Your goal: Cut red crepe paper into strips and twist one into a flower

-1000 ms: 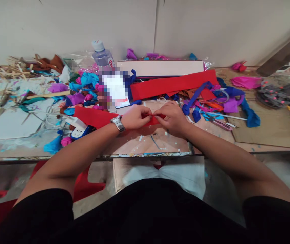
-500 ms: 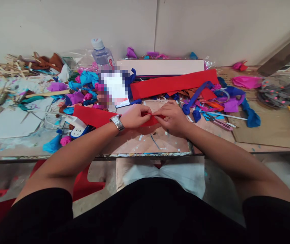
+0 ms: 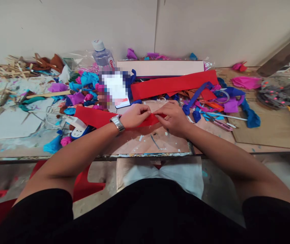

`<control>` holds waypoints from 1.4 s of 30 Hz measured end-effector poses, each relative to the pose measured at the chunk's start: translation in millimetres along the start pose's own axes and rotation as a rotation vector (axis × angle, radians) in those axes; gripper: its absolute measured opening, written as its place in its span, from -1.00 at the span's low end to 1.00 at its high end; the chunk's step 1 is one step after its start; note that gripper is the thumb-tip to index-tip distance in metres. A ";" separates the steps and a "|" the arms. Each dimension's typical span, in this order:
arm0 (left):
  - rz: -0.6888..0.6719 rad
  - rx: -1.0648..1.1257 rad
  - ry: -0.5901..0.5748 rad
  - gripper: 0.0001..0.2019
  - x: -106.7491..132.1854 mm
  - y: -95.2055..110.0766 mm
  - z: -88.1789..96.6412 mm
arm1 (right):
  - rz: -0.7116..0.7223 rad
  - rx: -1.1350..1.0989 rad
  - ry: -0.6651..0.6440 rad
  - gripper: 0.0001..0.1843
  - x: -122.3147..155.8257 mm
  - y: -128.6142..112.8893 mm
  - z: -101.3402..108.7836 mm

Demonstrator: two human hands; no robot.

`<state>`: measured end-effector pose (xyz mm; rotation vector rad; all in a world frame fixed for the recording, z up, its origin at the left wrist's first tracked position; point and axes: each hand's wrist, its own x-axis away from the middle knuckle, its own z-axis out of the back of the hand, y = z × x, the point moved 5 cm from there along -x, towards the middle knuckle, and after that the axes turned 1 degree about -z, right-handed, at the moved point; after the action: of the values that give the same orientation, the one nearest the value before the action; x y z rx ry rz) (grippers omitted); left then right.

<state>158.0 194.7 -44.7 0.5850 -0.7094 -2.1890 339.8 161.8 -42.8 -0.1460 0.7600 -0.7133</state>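
Observation:
A long red paper strip [image 3: 94,117] lies across the pink work board [image 3: 147,142] at the table's middle. My left hand [image 3: 134,117], with a metal watch on the wrist, pinches the strip near its right end. My right hand [image 3: 174,118] faces it, fingers closed on the same end, so the tip of the strip is hidden between the two hands. A second, wider red strip [image 3: 172,84] lies farther back.
Crumpled blue, purple and pink paper scraps [image 3: 84,91] cover the left and right of the table. A water bottle [image 3: 101,56] and a long white box [image 3: 160,67] stand at the back. Scissors [image 3: 218,122] lie to the right, a white power strip [image 3: 77,127] to the left.
The fingers of both hands have shifted slightly on the strip's end; a little more red shows between the hands. Arms and everything else stay in place.

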 end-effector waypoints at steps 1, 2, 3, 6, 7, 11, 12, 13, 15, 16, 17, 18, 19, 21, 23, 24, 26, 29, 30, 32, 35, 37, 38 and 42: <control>0.000 -0.011 0.018 -0.70 0.0 -0.6 1.2 | -0.009 0.003 0.008 -0.82 -0.4 0.3 0.7; 0.001 -0.022 0.039 -0.73 0.1 -1.1 2.5 | -0.022 0.004 0.016 -0.83 -0.6 0.7 1.4; 0.003 -0.031 0.060 -0.76 0.3 -1.6 3.8 | -0.035 0.005 0.022 -0.83 -0.9 1.2 1.8; 0.020 -0.066 0.117 -0.79 1.3 -2.9 7.0 | -0.073 0.011 0.033 -0.83 -0.8 2.7 2.4; 0.027 -0.081 0.136 -0.79 1.6 -3.2 8.1 | -0.080 0.015 0.037 -0.83 -0.6 3.2 2.4; 0.050 -0.106 0.208 -0.83 2.3 -3.5 13.0 | -0.084 0.020 0.066 -0.84 1.1 6.2 2.5; 0.053 -0.102 0.225 -0.85 2.1 -3.8 14.3 | -0.085 0.019 0.070 -0.84 1.5 7.4 2.2; 0.055 -0.097 0.238 -0.86 1.7 -4.3 15.4 | -0.088 0.018 0.073 -0.85 1.9 8.7 1.9; 0.058 -0.086 0.264 -0.89 0.8 -6.0 17.2 | -0.092 0.017 0.082 -0.85 2.3 11.3 1.6; 0.061 -0.083 0.276 -0.89 0.3 -7.2 17.9 | -0.090 0.016 0.091 -0.85 2.3 12.2 1.8; 0.064 -0.081 0.287 -0.89 -0.1 -8.5 18.6 | -0.086 0.017 0.100 -0.85 2.3 12.8 2.1; 0.068 -0.081 0.296 -0.89 -0.5 -9.7 19.1 | -0.082 0.019 0.106 -0.84 2.1 13.1 2.5; 0.072 -0.081 0.306 -0.89 -0.7 -10.9 19.7 | -0.080 0.024 0.110 -0.84 1.8 13.3 3.0; 0.073 -0.085 0.319 -0.87 -0.9 -12.0 20.8 | -0.078 0.033 0.113 -0.84 1.4 13.1 3.9; 0.063 -0.089 0.314 -0.83 -0.8 -11.3 21.0 | -0.068 0.037 0.119 -0.83 1.4 11.8 4.6; 0.051 -0.092 0.294 -0.81 -0.7 -10.0 20.0 | -0.059 0.037 0.123 -0.84 1.5 10.7 4.7; 0.018 -0.106 0.221 -0.78 -0.2 -6.0 15.6 | -0.034 0.038 0.120 -0.84 1.8 8.1 3.9; -0.030 -0.130 0.103 -0.71 1.8 1.1 6.3 | -0.009 0.042 0.097 -0.83 1.9 4.8 1.7; -0.040 -0.132 0.081 -0.68 2.6 3.0 3.8 | -0.004 0.042 0.085 -0.82 1.8 3.8 1.0; -0.052 -0.123 0.069 -0.69 4.0 5.7 0.6 | 0.001 0.039 0.056 -0.81 1.1 2.1 0.0; -0.052 -0.105 0.095 -0.72 4.8 6.8 -0.9 | -0.009 0.031 0.027 -0.82 0.1 0.8 0.1; -0.047 -0.096 0.109 -0.73 4.7 6.7 -1.2 | -0.035 0.036 0.025 -0.82 0.0 1.4 0.9; -0.048 -0.089 0.110 -0.73 4.6 6.8 -1.2 | -0.047 0.041 0.023 -0.82 0.0 1.9 1.0; -0.066 -0.060 0.108 -0.72 4.5 8.8 -0.9 | -0.049 0.050 0.004 -0.82 0.4 2.4 -0.5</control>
<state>160.3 186.1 -40.5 0.6983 -0.5735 -2.2125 341.0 163.4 -44.3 -0.1181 0.7440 -0.7784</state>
